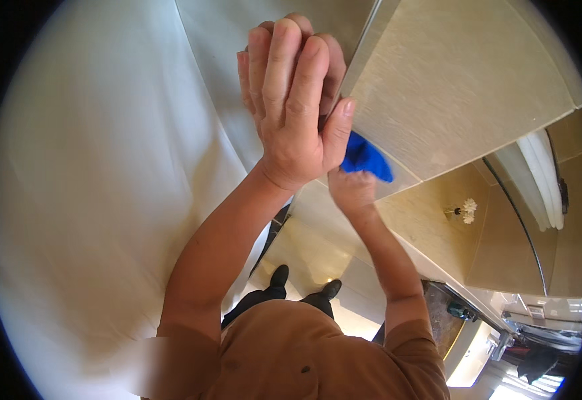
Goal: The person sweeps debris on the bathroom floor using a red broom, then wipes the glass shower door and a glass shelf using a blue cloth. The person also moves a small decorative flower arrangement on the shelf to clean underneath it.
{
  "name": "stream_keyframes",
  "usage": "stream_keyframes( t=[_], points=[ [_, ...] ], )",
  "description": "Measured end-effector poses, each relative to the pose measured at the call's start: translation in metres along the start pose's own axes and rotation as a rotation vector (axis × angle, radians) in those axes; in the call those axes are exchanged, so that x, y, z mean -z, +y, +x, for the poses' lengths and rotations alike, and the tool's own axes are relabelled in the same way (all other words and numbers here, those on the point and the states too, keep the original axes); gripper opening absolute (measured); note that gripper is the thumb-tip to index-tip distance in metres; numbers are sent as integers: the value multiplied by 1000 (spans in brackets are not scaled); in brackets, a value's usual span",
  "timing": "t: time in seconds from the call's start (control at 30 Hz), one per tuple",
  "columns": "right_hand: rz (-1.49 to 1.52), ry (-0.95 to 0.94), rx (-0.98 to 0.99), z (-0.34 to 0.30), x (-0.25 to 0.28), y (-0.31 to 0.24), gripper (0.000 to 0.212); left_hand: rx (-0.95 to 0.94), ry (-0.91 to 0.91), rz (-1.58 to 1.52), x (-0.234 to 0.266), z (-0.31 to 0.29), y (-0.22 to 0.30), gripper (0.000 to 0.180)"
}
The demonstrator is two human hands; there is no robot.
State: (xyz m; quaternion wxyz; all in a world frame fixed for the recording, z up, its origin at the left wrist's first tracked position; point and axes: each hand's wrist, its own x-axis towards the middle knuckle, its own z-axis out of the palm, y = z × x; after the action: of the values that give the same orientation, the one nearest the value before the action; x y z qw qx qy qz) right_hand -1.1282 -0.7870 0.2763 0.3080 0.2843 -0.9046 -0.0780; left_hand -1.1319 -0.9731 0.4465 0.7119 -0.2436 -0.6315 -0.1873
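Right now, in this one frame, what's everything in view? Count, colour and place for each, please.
Blue cloth: one, blue, in the right hand
White sheet-like surface: one, white, across the left side
Tiled surface: one, beige, upper right
Flowers: small cluster, white, right of the right forearm
Pale long shapes: count unclear, whitish, far right
Clutter: count unclear, mostly dark, lower right, too jumbled to name
Floor: one, pale beige, under the shoes
Shoes: two, black, lower middle
Shirt: one, brown, bottom middle
Left hand: one, bare, raised at upper middle
Right hand: one, bare, centre right, below the cloth
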Motion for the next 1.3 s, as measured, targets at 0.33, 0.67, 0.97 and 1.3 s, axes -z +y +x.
stream_keyframes(
  t=[0.33,0.67,0.97,1.3],
  points=[
    [352,-671,87,-176,-180,-71,45,-36,-27,-11,-1,-3,1,63],
    [235,-327,-144,-162,-43,1,55,2,17,100,-3,-6,6,60],
    [59,323,-268,6,79,42,52,-11,5,125,2,-4,3,59],
    [232,47,5,-59,-84,-44,41,-60,-2,-138,-3,-10,-11,66]
  ],
)
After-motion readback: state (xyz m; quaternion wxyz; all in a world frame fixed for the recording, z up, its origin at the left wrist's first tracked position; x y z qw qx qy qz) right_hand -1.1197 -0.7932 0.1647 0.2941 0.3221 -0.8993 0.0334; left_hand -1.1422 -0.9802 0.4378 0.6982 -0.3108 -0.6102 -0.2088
